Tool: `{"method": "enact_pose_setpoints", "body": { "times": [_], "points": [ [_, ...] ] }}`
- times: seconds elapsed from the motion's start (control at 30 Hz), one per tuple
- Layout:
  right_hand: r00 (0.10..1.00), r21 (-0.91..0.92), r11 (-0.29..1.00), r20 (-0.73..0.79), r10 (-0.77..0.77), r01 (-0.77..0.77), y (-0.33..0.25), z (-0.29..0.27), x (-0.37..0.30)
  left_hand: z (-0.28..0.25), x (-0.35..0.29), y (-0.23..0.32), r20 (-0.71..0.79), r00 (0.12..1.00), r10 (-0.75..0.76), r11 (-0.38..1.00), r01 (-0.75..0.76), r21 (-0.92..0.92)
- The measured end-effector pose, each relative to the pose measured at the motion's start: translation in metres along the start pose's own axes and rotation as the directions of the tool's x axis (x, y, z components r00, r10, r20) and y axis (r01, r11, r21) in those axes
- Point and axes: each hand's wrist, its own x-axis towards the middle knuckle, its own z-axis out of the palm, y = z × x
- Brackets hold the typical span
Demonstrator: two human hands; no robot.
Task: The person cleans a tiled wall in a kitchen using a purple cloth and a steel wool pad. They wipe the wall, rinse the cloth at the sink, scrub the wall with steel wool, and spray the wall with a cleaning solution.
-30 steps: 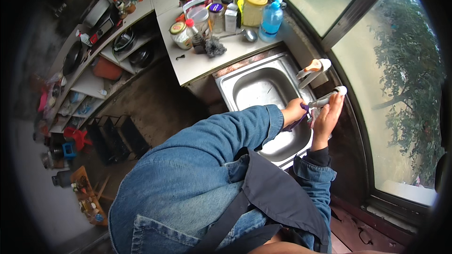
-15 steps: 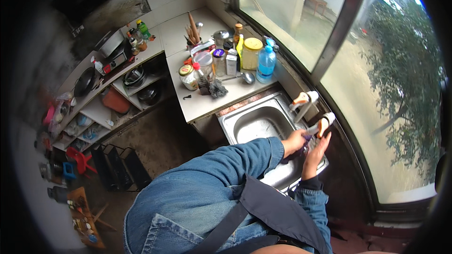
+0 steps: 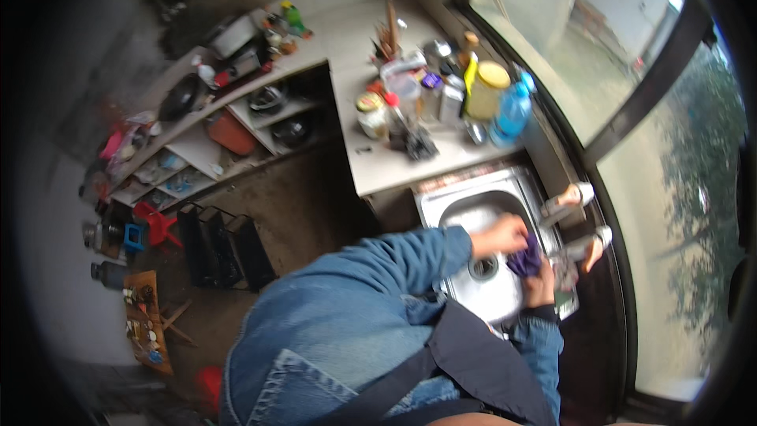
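Note:
A crumpled purple cloth (image 3: pixel 523 259) hangs over the right part of the steel sink (image 3: pixel 430 203). My left hand (image 3: pixel 500 237) has its fingers closed at the cloth's upper edge, somewhat blurred. Lower down, my right hand (image 3: pixel 541 285) is closed round the cloth's near side. Beneath the hands, the drain (image 3: pixel 482 268) shows in the basin. Beside my right hand stands a tap (image 3: pixel 593 251) with an orange and white handle. A second tap (image 3: pixel 569 196) of the same kind is farther off, along the window side.
On the counter (image 3: pixel 367 170) beyond the sink stand jars, a blue bottle (image 3: pixel 512 114), a yellow-lidded jar (image 3: pixel 490 87) and a dark scouring pad (image 3: pixel 420 143). A window frame (image 3: pixel 650 87) runs along the right. Shelves with pans and a black rack (image 3: pixel 217 246) are to the left.
My right hand has left the tap handle and now grips the cloth. Both hands and the cloth have come away from the tap over the basin. The whole view has shifted.

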Motion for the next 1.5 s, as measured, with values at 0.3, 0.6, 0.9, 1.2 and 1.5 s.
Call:
{"method": "enact_pose_setpoints", "body": {
  "times": [0.3,0.6,0.9,1.2,1.5],
  "points": [
    [0.865,-0.57,0.728,-0.059,-0.498,0.381,-0.001,-0.003,0.005,-0.142,0.011,-0.118,-0.527,0.808,-0.264,0.512,0.58,0.633],
    [0.701,-0.969,-0.037,0.201,-0.684,0.242,-0.004,0.029,-0.022,-0.19,0.012,-0.189,-0.664,0.675,-0.321,0.571,0.697,0.433],
    [0.756,-0.904,0.334,-0.019,-0.654,0.266,-0.01,0.011,-0.021,-0.206,0.017,-0.19,-0.448,0.837,-0.314,0.104,0.499,0.86],
    [0.773,-0.674,0.618,-0.108,-0.626,0.406,0.005,0.02,-0.012,-0.082,0.012,-0.082,-0.17,0.963,-0.208,0.575,0.26,0.776],
    [0.882,-0.358,0.87,-0.204,-0.426,0.338,0.016,0.027,-0.023,0.107,-0.003,-0.037,0.591,0.32,-0.74,-0.207,0.728,-0.653]
  ]
}}
